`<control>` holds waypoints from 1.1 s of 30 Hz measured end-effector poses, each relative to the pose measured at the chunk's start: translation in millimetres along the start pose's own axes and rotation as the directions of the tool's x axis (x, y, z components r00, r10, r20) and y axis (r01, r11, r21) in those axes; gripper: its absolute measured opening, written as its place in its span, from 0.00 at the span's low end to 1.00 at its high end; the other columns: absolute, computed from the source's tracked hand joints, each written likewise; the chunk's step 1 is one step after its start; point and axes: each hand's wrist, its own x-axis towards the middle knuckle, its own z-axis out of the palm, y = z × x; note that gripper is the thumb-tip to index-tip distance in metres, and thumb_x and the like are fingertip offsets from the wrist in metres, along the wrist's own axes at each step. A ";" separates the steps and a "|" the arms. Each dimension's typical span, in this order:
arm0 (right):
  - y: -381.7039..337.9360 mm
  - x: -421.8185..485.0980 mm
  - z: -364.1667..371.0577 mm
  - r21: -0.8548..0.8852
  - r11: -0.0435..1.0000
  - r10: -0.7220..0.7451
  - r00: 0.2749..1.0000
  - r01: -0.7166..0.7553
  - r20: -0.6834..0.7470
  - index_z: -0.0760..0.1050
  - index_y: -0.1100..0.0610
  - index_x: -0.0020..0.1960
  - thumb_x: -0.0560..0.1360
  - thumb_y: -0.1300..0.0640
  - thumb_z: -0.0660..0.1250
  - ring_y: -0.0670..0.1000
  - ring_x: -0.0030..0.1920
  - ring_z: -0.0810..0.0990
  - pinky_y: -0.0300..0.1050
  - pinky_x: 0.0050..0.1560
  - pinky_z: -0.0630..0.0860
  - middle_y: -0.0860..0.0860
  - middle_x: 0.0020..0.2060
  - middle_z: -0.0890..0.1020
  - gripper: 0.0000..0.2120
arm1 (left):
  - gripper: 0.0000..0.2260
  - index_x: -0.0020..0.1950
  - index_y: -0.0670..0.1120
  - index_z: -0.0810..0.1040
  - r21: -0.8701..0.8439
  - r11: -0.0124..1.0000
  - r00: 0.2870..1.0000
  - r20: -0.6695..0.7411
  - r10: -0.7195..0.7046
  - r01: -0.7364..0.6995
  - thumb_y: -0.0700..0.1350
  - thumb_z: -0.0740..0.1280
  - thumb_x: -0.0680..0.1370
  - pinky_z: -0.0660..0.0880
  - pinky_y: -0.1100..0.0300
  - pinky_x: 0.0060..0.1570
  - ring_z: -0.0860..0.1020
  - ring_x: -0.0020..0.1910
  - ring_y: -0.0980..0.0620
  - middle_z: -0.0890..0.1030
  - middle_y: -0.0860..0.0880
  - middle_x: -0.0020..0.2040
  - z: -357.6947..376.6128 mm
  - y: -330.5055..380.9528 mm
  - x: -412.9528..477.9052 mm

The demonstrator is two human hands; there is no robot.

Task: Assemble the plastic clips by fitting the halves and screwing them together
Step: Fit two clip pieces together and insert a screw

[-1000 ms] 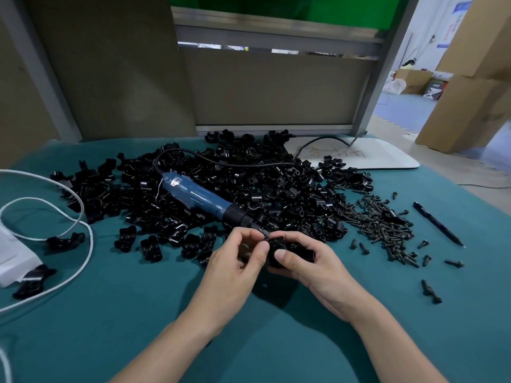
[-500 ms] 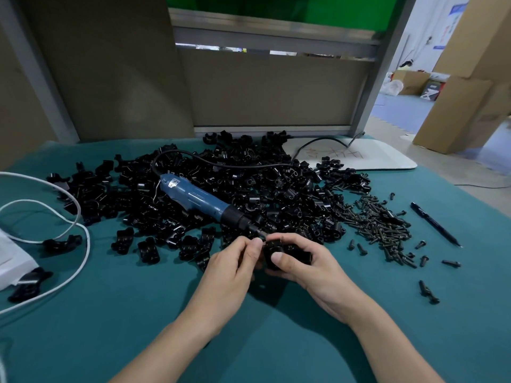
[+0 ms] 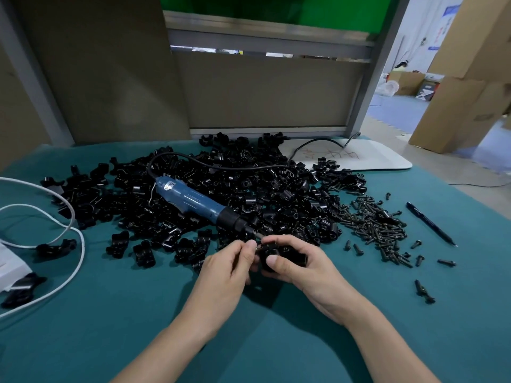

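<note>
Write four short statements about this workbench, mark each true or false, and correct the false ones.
1. The right hand holds a black clip. True.
2. The left hand grips the electric screwdriver. False: the screwdriver lies on the pile of clip parts; the left hand pinches at the clip.
3. The loose screws lie right of the pile. True.
4. The pen lies beside the white cable. False: the pen is far right, past the screws; the cable is far left.
</note>
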 end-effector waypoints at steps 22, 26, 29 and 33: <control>-25.9 -1.5 -24.0 0.476 0.844 -0.114 0.951 0.245 -0.287 0.79 0.63 0.62 0.75 0.60 0.73 0.61 0.56 0.86 0.48 0.51 0.84 0.64 0.57 0.85 0.16 | 0.10 0.57 0.67 0.72 0.138 0.985 0.994 -0.021 0.104 -0.101 0.64 0.60 0.78 0.72 0.68 0.35 0.76 0.37 0.57 0.79 0.61 0.43 3.8 11.4 -7.9; -34.3 -13.3 -53.3 0.583 0.677 -0.116 0.846 0.450 -0.520 0.76 0.69 0.65 0.76 0.56 0.69 0.56 0.56 0.86 0.42 0.50 0.84 0.62 0.59 0.84 0.22 | 0.08 0.58 0.66 0.69 0.371 0.900 0.973 0.130 0.192 -0.228 0.63 0.56 0.80 0.73 0.67 0.46 0.77 0.49 0.61 0.78 0.65 0.50 40.6 33.2 4.4; -34.8 -31.3 -72.6 0.610 0.574 -0.061 0.772 0.546 -0.633 0.81 0.68 0.58 0.74 0.54 0.70 0.55 0.56 0.86 0.41 0.50 0.84 0.61 0.57 0.85 0.19 | 0.08 0.61 0.56 0.73 0.510 0.755 0.910 0.273 0.314 -0.413 0.54 0.59 0.83 0.69 0.61 0.56 0.74 0.55 0.59 0.78 0.60 0.55 88.2 54.7 29.7; -36.5 -57.7 -102.6 0.617 0.371 0.006 0.663 0.694 -0.749 0.80 0.66 0.57 0.77 0.55 0.69 0.54 0.55 0.87 0.40 0.48 0.84 0.58 0.54 0.86 0.15 | 0.11 0.63 0.50 0.74 0.645 0.581 0.866 0.404 0.293 -0.497 0.50 0.56 0.85 0.68 0.52 0.61 0.75 0.59 0.47 0.81 0.50 0.58 148.8 76.0 68.4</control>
